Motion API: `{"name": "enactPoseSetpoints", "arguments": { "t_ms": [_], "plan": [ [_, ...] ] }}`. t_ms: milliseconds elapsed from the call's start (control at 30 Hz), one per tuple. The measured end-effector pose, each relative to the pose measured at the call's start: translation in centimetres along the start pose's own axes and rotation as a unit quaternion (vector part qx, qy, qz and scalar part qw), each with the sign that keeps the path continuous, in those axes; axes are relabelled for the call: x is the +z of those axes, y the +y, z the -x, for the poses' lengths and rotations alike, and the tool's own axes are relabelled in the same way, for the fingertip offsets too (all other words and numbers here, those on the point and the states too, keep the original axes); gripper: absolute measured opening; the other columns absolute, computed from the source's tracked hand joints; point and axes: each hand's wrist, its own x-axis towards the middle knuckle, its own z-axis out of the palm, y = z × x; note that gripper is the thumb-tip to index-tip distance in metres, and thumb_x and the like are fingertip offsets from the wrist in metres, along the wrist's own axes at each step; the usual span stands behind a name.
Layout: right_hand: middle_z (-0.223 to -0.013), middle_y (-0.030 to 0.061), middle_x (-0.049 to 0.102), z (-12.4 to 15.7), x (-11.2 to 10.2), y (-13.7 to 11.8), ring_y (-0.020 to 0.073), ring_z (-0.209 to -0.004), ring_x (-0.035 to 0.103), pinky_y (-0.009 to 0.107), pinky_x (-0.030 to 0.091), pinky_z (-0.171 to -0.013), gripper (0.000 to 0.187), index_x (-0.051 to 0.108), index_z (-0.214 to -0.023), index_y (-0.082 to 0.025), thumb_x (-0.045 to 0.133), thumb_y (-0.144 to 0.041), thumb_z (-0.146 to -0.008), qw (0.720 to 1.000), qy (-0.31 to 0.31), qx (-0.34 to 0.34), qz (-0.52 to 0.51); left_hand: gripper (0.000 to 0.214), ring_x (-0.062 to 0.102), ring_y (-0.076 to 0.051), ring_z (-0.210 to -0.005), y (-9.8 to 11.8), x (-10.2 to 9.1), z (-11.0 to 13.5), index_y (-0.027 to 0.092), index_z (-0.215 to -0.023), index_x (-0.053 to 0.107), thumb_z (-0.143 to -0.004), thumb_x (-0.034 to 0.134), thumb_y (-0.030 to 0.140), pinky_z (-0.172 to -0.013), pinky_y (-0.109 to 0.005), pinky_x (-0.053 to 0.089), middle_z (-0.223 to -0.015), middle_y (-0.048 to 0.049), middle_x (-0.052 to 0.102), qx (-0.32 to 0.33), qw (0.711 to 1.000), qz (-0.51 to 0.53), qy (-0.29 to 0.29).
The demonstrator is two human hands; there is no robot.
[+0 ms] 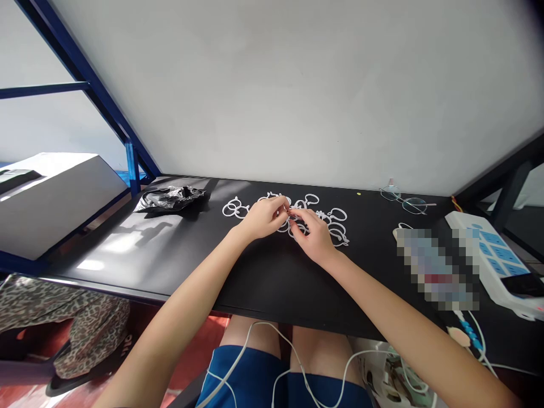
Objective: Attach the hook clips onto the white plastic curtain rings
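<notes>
Several white rings [339, 215], thin and with small eyelets like curtain rings, lie in a loose spread on the black table [272, 277]. Over the middle of them, my left hand [267, 217] is closed in a pinch, thumb against fingers. Facing it from the right, my right hand [313, 233] is closed too, its fingertips nearly touching the left ones. The fingertips are at a white ring between the hands, mostly covered by the fingers. More rings lie left of my left hand, and others behind and right of my right hand.
A crumpled black plastic bag [172, 199] lies at the left. Right are eyeglasses [403, 199], a blurred-out phone [436, 269] on a cable and a white power strip [495, 260]. A white wall [297, 96] stands behind. A white cable [297, 362] crosses my lap. Another person's patterned trousers [91, 317] show lower left.
</notes>
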Motion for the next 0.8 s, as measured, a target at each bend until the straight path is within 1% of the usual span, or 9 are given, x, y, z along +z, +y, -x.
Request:
{"name": "enactPoseSetpoints", "arguments": {
  "t_ms": [133, 233, 333, 467, 567, 667, 800],
  "plan": [
    [-0.106, 0.0048, 0.069, 0.05, -0.01, -0.01, 0.0217, -0.096, 0.066, 0.04, 0.055, -0.085, 0.025, 0.057, -0.112, -0.025, 0.052, -0.017, -0.089, 1.0, -0.011, 0.008, -0.002, 0.011, 0.052, -0.013, -0.066, 0.11, 0.18, 0.04, 0.02, -0.089, 0.052, -0.079, 0.047, 0.021, -0.062, -0.025, 0.039, -0.08, 0.0004, 0.06, 0.012, 1.0, -0.014, -0.015],
    [-0.109, 0.0051, 0.068, 0.09, 0.01, 0.11, 0.0214, -0.098, 0.065, 0.04, 0.055, -0.087, 0.028, 0.056, -0.114, -0.025, 0.051, -0.016, -0.088, 1.0, -0.023, 0.014, -0.006, 0.013, 0.053, -0.013, -0.067, 0.05, 0.35, 0.05, 0.02, -0.09, 0.051, -0.077, 0.049, 0.024, -0.064, -0.026, 0.042, -0.087, -0.0008, 0.06, 0.011, 0.999, -0.029, -0.032],
    [-0.109, 0.0055, 0.068, 0.16, 0.11, 0.3, 0.0219, -0.099, 0.065, 0.041, 0.055, -0.087, 0.032, 0.054, -0.117, -0.025, 0.051, -0.015, -0.087, 0.999, -0.037, 0.028, -0.005, 0.014, 0.054, -0.013, -0.067, -0.07, 0.45, 0.08, 0.02, -0.09, 0.051, -0.077, 0.05, 0.025, -0.064, -0.027, 0.043, -0.09, -0.0012, 0.059, 0.006, 0.998, -0.038, -0.049],
    [-0.111, 0.0065, 0.067, 0.31, 0.27, 0.45, 0.0233, -0.1, 0.065, 0.042, 0.056, -0.087, 0.037, 0.051, -0.121, -0.025, 0.053, -0.016, -0.085, 0.996, -0.072, 0.055, -0.012, 0.014, 0.055, -0.014, -0.067, -0.28, 0.56, 0.11, 0.02, -0.091, 0.052, -0.078, 0.05, 0.026, -0.065, -0.028, 0.044, -0.091, -0.0019, 0.059, 0.001, 0.997, -0.045, -0.06],
    [-0.116, 0.0075, 0.065, 0.42, 0.36, 0.54, 0.0242, -0.103, 0.065, 0.044, 0.056, -0.088, 0.04, 0.05, -0.122, -0.025, 0.054, -0.014, -0.084, 0.993, -0.093, 0.062, -0.021, 0.013, 0.056, -0.015, -0.069, -0.44, 0.69, 0.11, 0.02, -0.089, 0.053, -0.081, 0.05, 0.029, -0.063, -0.028, 0.044, -0.091, -0.0029, 0.059, 0.0, 0.997, -0.05, -0.062],
    [-0.119, 0.0073, 0.064, 0.46, 0.39, 0.62, 0.0248, -0.106, 0.064, 0.045, 0.055, -0.09, 0.041, 0.051, -0.121, -0.025, 0.054, -0.012, -0.083, 0.993, -0.097, 0.057, -0.027, 0.013, 0.056, -0.015, -0.07, -0.57, 0.8, 0.09, 0.019, -0.088, 0.053, -0.082, 0.05, 0.031, -0.062, -0.027, 0.043, -0.089, -0.0035, 0.06, -0.001, 0.997, -0.052, -0.059],
    [-0.117, 0.0075, 0.065, 0.38, 0.35, 0.62, 0.0248, -0.106, 0.064, 0.046, 0.055, -0.091, 0.037, 0.053, -0.119, -0.025, 0.054, -0.013, -0.083, 0.994, -0.087, 0.052, -0.029, 0.012, 0.057, -0.014, -0.068, -0.63, 0.86, 0.06, 0.019, -0.087, 0.054, -0.082, 0.051, 0.03, -0.062, -0.027, 0.042, -0.088, -0.003, 0.06, 0.0, 0.998, -0.046, -0.051]
  ]
}}
